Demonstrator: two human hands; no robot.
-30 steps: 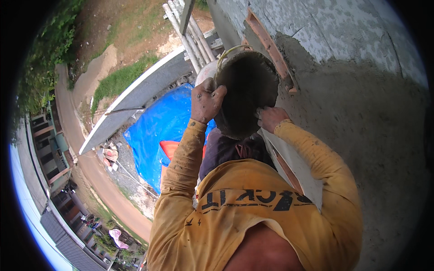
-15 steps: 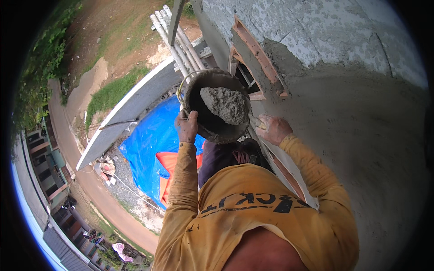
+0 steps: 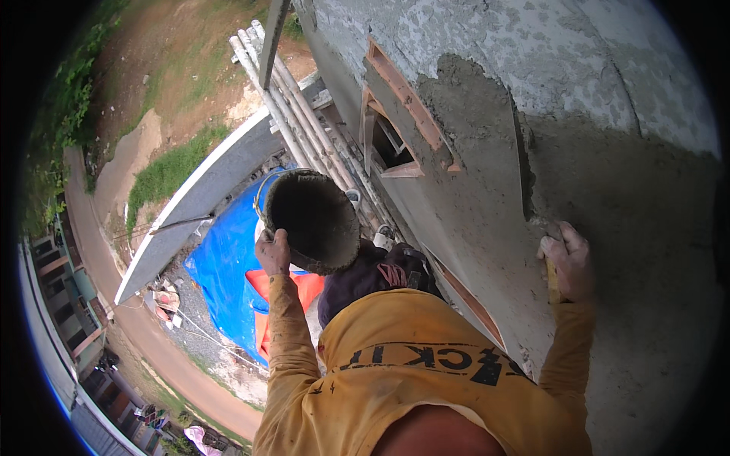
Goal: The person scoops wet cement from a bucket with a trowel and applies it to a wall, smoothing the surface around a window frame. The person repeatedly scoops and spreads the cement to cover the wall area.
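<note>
Fingers (image 3: 564, 245) of my right hand (image 3: 572, 264) were clenched around the yellowish handle of a trowel (image 3: 524, 171), whose long blade showed almost edge-on and lay up against the wall (image 3: 471, 209), with a ragged ridge of wet mortar (image 3: 534, 186) along its right side. My left hand (image 3: 274, 252) grasped the near left rim of a dark, mortar-crusted bucket (image 3: 313, 220), thumb over the edge; the bucket was tilted with its mouth toward me, just beyond my knees, too dark inside for me to tell what it held. Its wire bail (image 3: 259, 194) stood out on the left. Yellow sleeves (image 3: 285, 327) covered both my forearms. Around the trowel the wall was smooth grey, and further up it turned pale and patchy; an orange-brown frame (image 3: 401, 170) edged an opening between blade and bucket. Past the bucket lay pale poles (image 3: 268, 104), then a blue tarp (image 3: 217, 258) below, a curved low wall (image 3: 194, 194) and a dirt road (image 3: 179, 366).
</note>
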